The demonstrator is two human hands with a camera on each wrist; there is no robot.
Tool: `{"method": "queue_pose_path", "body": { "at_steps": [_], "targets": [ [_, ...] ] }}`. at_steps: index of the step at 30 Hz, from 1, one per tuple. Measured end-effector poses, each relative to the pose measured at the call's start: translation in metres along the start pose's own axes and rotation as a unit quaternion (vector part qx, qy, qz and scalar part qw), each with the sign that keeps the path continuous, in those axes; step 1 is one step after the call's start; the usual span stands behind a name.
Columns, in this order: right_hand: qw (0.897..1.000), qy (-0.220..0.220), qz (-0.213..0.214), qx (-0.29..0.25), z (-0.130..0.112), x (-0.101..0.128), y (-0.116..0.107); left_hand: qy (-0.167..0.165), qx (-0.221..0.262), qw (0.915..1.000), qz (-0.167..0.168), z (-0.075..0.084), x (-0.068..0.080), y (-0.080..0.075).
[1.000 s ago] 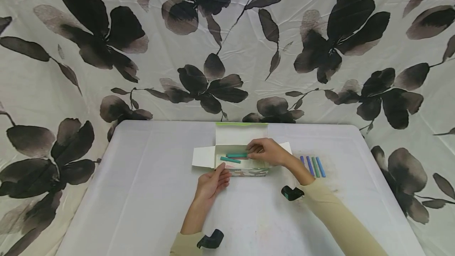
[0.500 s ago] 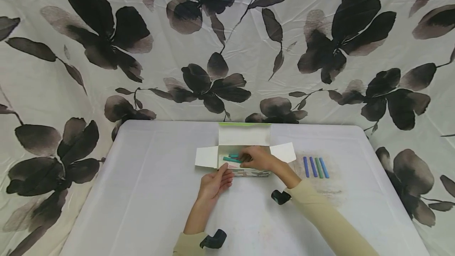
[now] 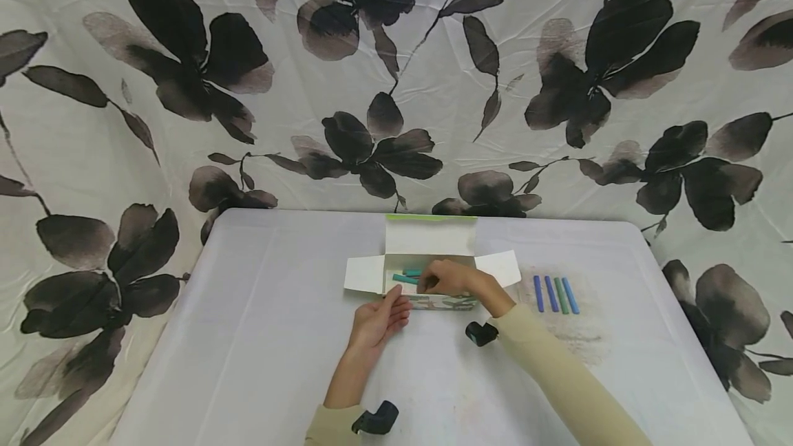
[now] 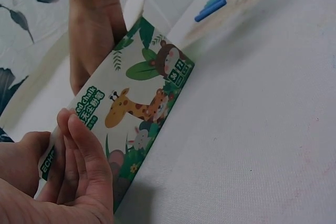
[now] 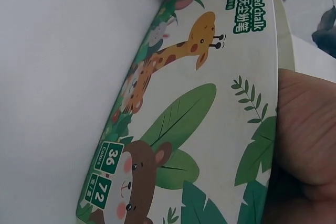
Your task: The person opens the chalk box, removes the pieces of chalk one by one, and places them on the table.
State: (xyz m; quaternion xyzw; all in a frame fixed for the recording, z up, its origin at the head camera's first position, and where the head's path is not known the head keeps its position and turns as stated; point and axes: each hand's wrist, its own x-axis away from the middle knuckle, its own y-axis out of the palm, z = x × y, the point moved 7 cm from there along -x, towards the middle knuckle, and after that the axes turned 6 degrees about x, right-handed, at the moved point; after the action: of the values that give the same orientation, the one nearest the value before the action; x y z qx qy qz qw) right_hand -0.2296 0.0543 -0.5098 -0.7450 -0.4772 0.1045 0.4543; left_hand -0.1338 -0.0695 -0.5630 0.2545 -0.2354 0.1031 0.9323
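Right hand has moved deeper into the open white cardboard chalk box, fingers pinching a teal chalk stick; left hand fingers straight, bracing the box's front wall.

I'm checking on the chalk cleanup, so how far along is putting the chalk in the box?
Partly done. Two teal sticks already lie in the open chalk box. The right hand reaches into the box, fingers curled over the sticks, while the left hand steadies its near side. Four chalk sticks, blue and green, still lie on the table to the right.
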Motion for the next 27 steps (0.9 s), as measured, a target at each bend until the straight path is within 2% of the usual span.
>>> {"method": "queue_pose_path", "body": {
  "at_steps": [7,16,27],
  "targets": [
    [1.0,-0.028,-0.008,0.001,0.001,-0.003,0.002,0.002,-0.001,1.0,-0.002,0.0,0.002,0.002],
    [0.999,0.011,0.0,-0.042,0.01,0.009,-0.007,0.002,-0.005,1.0,-0.002,0.001,0.001,0.0],
    [0.995,-0.015,0.061,-0.079,0.009,0.037,-0.031,0.004,-0.003,1.0,-0.005,0.0,-0.001,0.0]
  ]
}}
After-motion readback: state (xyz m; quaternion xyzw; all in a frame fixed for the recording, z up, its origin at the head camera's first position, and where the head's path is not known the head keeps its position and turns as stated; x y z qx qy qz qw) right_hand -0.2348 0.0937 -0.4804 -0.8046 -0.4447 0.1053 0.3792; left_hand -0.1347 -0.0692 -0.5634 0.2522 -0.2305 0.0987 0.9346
